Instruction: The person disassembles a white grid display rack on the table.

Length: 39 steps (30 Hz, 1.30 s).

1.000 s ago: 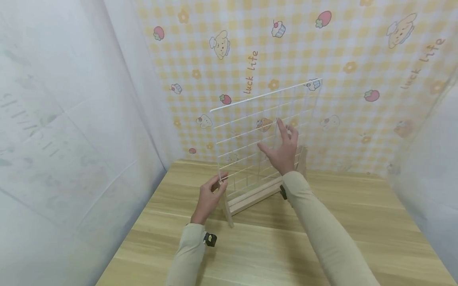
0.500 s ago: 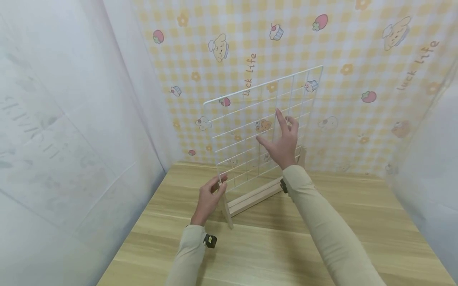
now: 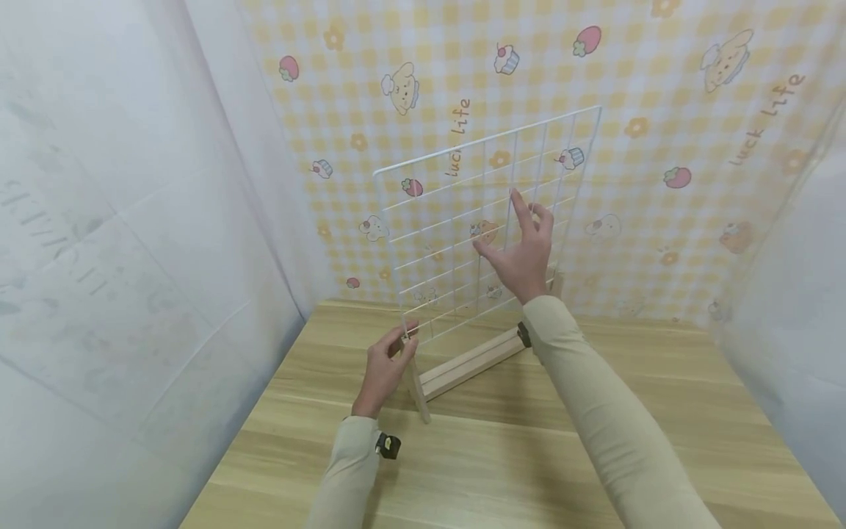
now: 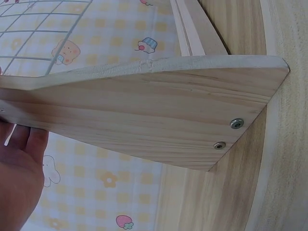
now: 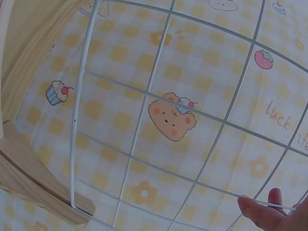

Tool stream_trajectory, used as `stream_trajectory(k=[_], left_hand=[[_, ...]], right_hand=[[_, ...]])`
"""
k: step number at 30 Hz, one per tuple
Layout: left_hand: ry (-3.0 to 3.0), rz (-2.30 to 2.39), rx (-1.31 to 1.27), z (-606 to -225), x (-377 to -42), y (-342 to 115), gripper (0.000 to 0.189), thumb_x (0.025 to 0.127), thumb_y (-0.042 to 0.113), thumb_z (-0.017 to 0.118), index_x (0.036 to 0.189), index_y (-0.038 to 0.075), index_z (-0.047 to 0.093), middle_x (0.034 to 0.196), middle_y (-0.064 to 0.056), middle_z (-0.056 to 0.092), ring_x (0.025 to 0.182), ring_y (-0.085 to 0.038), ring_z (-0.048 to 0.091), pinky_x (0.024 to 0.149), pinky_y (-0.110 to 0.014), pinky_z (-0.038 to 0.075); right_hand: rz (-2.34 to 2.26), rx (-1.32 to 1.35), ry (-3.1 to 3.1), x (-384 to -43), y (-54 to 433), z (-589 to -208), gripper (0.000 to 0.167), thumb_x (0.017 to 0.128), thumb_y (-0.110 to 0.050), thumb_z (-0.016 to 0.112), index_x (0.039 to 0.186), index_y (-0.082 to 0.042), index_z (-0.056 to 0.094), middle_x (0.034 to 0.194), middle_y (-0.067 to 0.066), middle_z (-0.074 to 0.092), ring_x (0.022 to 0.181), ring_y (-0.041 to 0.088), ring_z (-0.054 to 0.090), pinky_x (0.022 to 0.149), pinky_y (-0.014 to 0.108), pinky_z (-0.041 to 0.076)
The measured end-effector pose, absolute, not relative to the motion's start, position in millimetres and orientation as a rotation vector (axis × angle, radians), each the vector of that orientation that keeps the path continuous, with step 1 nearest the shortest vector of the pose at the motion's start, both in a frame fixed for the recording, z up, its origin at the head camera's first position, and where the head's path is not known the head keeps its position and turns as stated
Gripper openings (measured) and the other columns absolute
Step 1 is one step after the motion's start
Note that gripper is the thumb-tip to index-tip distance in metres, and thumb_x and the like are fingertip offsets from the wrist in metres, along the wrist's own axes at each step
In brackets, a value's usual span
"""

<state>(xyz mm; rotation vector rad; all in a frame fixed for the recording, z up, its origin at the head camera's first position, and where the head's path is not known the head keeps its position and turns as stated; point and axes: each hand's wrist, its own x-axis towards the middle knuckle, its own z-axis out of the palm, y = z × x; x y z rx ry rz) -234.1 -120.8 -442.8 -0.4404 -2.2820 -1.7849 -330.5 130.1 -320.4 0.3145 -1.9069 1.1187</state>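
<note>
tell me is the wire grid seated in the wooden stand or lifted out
Lifted out: the wire grid has its lower edge above the wooden stand.

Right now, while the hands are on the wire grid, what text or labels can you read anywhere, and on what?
"luck life" on the checked backdrop, partly behind the wire grid.
"luck life" again on the backdrop at the upper right.
"luck" and part of "life" on the backdrop, in the right wrist view.
Faint mirrored marks on the white side sheet: too blurred to read.
Wooden stand: no print visible.
</note>
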Motion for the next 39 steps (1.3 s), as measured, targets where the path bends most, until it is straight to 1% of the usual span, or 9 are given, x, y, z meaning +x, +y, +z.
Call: stream_trajectory(k=[8, 12, 15, 18, 22, 27, 31, 35, 39], left_hand=[[-2.266, -1.773, -0.414, -444.5, -234.2, -120.1, 0.034, 0.101, 0.015, 0.061, 0.133, 0.002, 0.061, 0.134, -0.021, 0.065, 0.126, -0.040, 0.062, 0.117, -0.053, 0.040], [-2.254, -1.749, -0.451, -444.8, -235.2, -120.6, 0.034, 0.101, 0.014, 0.061, 0.132, 0.003, 0.062, 0.133, -0.020, 0.066, 0.124, -0.038, 0.064, 0.115, -0.052, 0.042], [-2.256, -1.746, -0.456, -444.3, -235.3, -120.3, 0.034, 0.101, 0.014, 0.060, 0.132, 0.001, 0.061, 0.134, -0.019, 0.065, 0.117, -0.038, 0.066, 0.115, -0.050, 0.043], [-2.268, -1.735, -0.432, -448.1, -236.8, -120.9, 0.033, 0.101, 0.018, 0.061, 0.131, 0.002, 0.063, 0.131, -0.018, 0.067, 0.102, -0.023, 0.069, 0.115, -0.050, 0.043], [-2.288, -1.730, -0.406, -447.6, -234.6, -120.5, 0.032, 0.101, 0.020, 0.061, 0.130, 0.006, 0.064, 0.129, -0.017, 0.067, 0.081, -0.007, 0.056, 0.116, -0.051, 0.043], [-2.293, -1.727, -0.398, -443.4, -231.7, -118.5, 0.030, 0.102, 0.017, 0.060, 0.129, 0.005, 0.064, 0.129, -0.017, 0.068, 0.082, -0.005, 0.053, 0.116, -0.052, 0.042], [-2.282, -1.713, -0.400, -444.1, -231.9, -117.6, 0.029, 0.101, 0.015, 0.060, 0.128, 0.003, 0.064, 0.127, -0.017, 0.068, 0.084, -0.004, 0.055, 0.116, -0.052, 0.043], [-2.262, -1.711, -0.403, -446.8, -231.0, -117.9, 0.028, 0.100, 0.014, 0.061, 0.127, 0.005, 0.065, 0.124, -0.019, 0.069, 0.082, -0.002, 0.055, 0.115, -0.052, 0.044], [-2.253, -1.712, -0.399, -448.8, -228.0, -118.5, 0.027, 0.100, 0.013, 0.062, 0.125, 0.006, 0.066, 0.123, -0.018, 0.070, 0.079, -0.001, 0.054, 0.114, -0.052, 0.044]], right_hand=[[1.096, 0.325, -1.866, -329.2, 129.6, -306.1, 0.095, 0.068, -0.025, 0.093, 0.150, -0.018, 0.046, 0.141, 0.030, 0.041, 0.135, 0.039, 0.039, 0.112, 0.057, 0.039], [1.089, 0.333, -1.844, -327.9, 131.0, -298.2, 0.091, 0.069, -0.027, 0.090, 0.149, -0.017, 0.048, 0.139, 0.029, 0.041, 0.132, 0.038, 0.040, 0.110, 0.056, 0.040], [1.071, 0.333, -1.837, -326.3, 134.5, -293.6, 0.090, 0.070, -0.028, 0.089, 0.149, -0.017, 0.048, 0.136, 0.028, 0.042, 0.129, 0.037, 0.041, 0.109, 0.054, 0.041], [1.053, 0.338, -1.844, -323.3, 141.5, -290.5, 0.093, 0.069, -0.028, 0.091, 0.150, -0.016, 0.047, 0.135, 0.029, 0.043, 0.126, 0.037, 0.042, 0.106, 0.051, 0.043], [1.053, 0.334, -1.863, -319.0, 155.1, -289.7, 0.095, 0.066, -0.023, 0.094, 0.149, -0.015, 0.048, 0.135, 0.031, 0.043, 0.126, 0.037, 0.043, 0.106, 0.051, 0.044], [1.096, 0.286, -1.924, -313.0, 174.2, -295.5, 0.094, 0.065, -0.016, 0.093, 0.149, -0.019, 0.050, 0.140, 0.030, 0.041, 0.130, 0.036, 0.041, 0.107, 0.056, 0.043], [1.084, 0.230, -2.023, -310.0, 192.0, -306.5, 0.094, 0.066, -0.019, 0.092, 0.149, -0.023, 0.049, 0.144, 0.029, 0.039, 0.134, 0.038, 0.040, 0.106, 0.061, 0.043], [1.055, 0.200, -2.096, -306.6, 208.4, -319.7, 0.092, 0.066, -0.022, 0.091, 0.149, -0.021, 0.049, 0.142, 0.031, 0.040, 0.134, 0.040, 0.040, 0.107, 0.064, 0.041], [1.021, 0.186, -2.178, -302.6, 223.4, -332.6, 0.092, 0.069, -0.025, 0.089, 0.150, -0.018, 0.047, 0.148, 0.031, 0.038, 0.140, 0.043, 0.036, 0.112, 0.069, 0.034]])
